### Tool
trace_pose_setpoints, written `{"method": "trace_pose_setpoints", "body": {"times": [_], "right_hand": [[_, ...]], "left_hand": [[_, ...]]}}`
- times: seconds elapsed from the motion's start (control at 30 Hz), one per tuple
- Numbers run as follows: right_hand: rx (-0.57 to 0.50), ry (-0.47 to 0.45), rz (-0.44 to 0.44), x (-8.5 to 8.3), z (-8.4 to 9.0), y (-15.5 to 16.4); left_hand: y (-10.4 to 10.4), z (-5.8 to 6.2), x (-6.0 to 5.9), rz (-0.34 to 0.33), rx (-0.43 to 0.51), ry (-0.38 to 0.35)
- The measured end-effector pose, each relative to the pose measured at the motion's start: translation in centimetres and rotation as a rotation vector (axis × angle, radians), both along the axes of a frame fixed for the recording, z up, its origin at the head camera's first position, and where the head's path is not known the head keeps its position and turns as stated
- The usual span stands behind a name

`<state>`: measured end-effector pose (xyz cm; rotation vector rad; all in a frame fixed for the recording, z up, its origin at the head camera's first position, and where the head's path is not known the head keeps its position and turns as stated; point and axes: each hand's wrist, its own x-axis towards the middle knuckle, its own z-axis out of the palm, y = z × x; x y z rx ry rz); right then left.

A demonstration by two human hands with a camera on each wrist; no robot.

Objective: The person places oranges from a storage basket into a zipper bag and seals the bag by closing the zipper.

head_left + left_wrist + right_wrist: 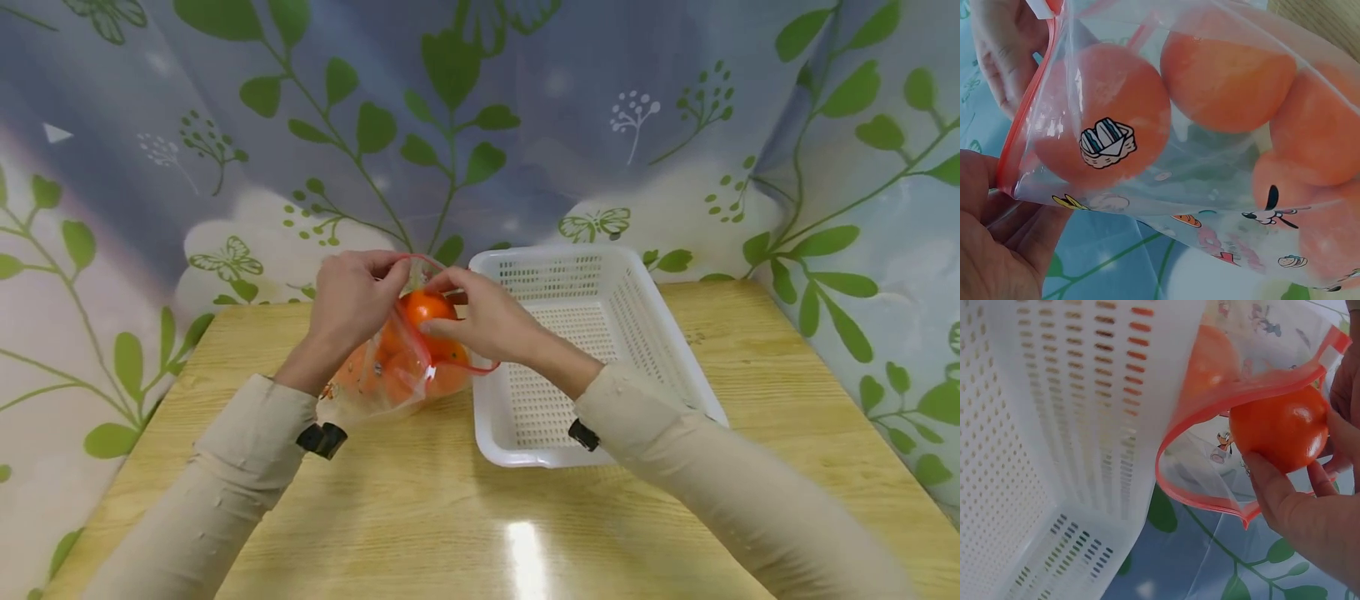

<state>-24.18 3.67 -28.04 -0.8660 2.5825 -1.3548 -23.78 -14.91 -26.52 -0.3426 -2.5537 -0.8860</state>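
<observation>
A clear zip bag (390, 375) with a red rim and cartoon prints stands on the wooden table, holding several orange fruits (1229, 75). My left hand (352, 300) pinches the bag's red rim (1022, 119) at its left side. My right hand (480, 321) grips one orange fruit (425, 310) at the bag's mouth; the right wrist view shows this fruit (1279, 428) between the fingers, just at the red rim (1210, 422). The bag leans against the white basket's left wall.
A white perforated plastic basket (637, 333) sits to the right of the bag, nothing visible inside it. A leaf-patterned cloth (525, 125) hangs behind and at both sides. The wooden table (450, 517) stretches toward me.
</observation>
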Motion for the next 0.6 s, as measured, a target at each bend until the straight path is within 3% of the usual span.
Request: {"method": "trace_pose_setpoints", "body": {"times": [0.23, 0.6], "right_hand": [[-0.12, -0.102, -0.017, 0.3, 0.1, 0.0], [-0.064, 0.011, -0.032, 1.7, 0.5, 1.6]], "left_hand": [[0.0, 0.4, -0.1, 0.04, -0.048, 0.027], [0.0, 0.6, -0.6, 0.04, -0.063, 0.059]]}}
